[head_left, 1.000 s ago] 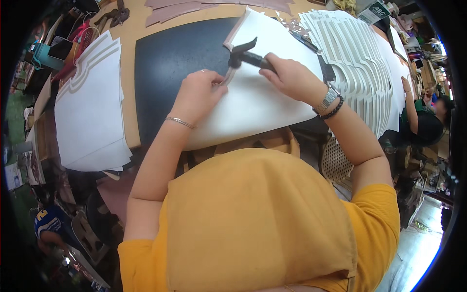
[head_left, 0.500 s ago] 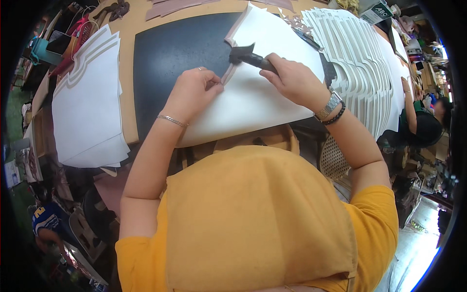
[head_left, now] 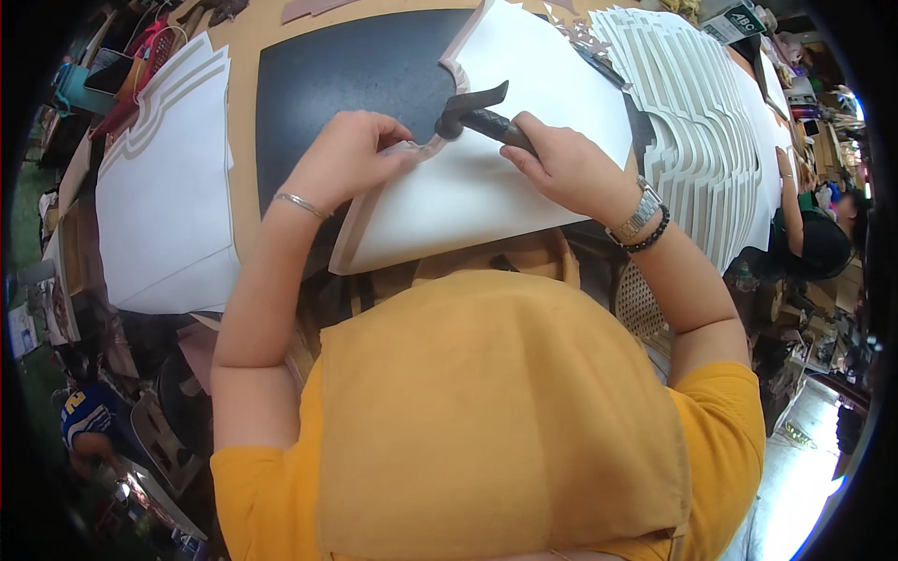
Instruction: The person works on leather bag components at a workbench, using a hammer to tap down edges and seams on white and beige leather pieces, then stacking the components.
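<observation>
Two bare hands appear in the head view, both at a white, flexible sheet with a narrow pinkish-beige margin [head_left: 524, 196], which lies partly on a smooth black rectangular mat [head_left: 346, 75]. The left hand [head_left: 351, 154] reaches up and inward from a bent elbow, back of the hand uppermost; its thumb and curled fingers are drawn together in a pinch on the sheet's margin, at the curved notch. The right hand [head_left: 571, 164] slants inward from the opposite side, elbow bent outward, fingers wrapped about the handle of a dark metal hammer with a curved, flared claw [head_left: 465, 107], thumb extended along the grip. The hammer's head stands over the notched margin, just beside the left fingertips; whether it touches cannot be told. A silver chain bracelet [head_left: 303, 203] circles the left wrist; a silver metal-link watch [head_left: 638, 217] and a black beaded bracelet [head_left: 652, 234] circle the right.
</observation>
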Demonstrator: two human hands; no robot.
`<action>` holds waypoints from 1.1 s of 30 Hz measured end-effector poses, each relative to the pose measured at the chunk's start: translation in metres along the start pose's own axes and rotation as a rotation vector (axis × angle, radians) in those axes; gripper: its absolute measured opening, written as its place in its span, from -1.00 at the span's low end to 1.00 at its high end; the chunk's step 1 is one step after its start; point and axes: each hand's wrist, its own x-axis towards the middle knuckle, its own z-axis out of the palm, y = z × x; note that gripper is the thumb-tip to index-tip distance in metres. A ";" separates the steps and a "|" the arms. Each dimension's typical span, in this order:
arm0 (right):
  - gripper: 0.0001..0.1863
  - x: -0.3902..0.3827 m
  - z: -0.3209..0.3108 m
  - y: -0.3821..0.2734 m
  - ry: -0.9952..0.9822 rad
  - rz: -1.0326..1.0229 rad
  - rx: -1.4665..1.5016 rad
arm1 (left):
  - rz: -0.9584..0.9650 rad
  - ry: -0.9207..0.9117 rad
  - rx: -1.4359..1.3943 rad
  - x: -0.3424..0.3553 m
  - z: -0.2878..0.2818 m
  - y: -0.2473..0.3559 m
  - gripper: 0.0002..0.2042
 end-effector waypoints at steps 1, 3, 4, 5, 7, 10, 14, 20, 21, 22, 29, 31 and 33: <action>-0.67 -0.001 0.002 0.001 0.005 0.000 0.014 | 0.002 -0.049 -0.018 0.004 -0.003 -0.004 -0.69; -0.67 -0.001 0.004 0.001 0.009 0.004 0.039 | 0.041 -0.099 -0.053 0.008 -0.005 -0.010 -0.73; -0.67 -0.002 0.005 0.000 0.009 0.009 0.051 | 0.078 -0.101 -0.068 0.009 -0.003 -0.015 -0.75; -0.67 -0.003 0.006 0.001 0.009 0.016 0.063 | 0.116 -0.105 -0.084 0.010 -0.001 -0.018 -0.77; -0.67 -0.004 0.008 0.001 0.006 0.025 0.083 | 0.182 -0.087 -0.063 0.010 0.002 -0.021 -0.81; -0.68 -0.003 0.000 -0.008 0.003 0.037 0.101 | 0.294 -0.002 0.094 0.005 0.006 -0.021 -0.85; -0.68 0.000 0.000 -0.020 0.138 -0.061 0.173 | 0.427 0.102 0.233 0.000 0.011 -0.025 -0.86; -0.68 0.003 -0.008 -0.025 0.140 -0.041 0.261 | 0.265 0.081 0.202 -0.001 0.010 -0.016 -0.87; -0.68 0.002 -0.008 -0.022 0.119 -0.009 0.237 | 0.262 0.108 0.227 -0.001 0.011 -0.013 -0.87; -0.68 0.000 -0.006 -0.019 0.099 0.023 0.213 | 0.259 0.136 0.252 -0.001 0.014 -0.010 -0.86; -0.66 -0.013 0.011 -0.008 0.034 0.186 0.225 | 0.229 0.154 0.234 0.011 0.024 -0.005 -0.81; -0.66 -0.014 0.016 -0.006 0.062 0.160 0.219 | 0.193 0.132 0.144 0.013 0.024 -0.006 -0.81; -0.66 -0.014 0.018 -0.006 0.075 0.145 0.219 | 0.157 0.096 0.088 0.015 0.021 -0.009 -0.80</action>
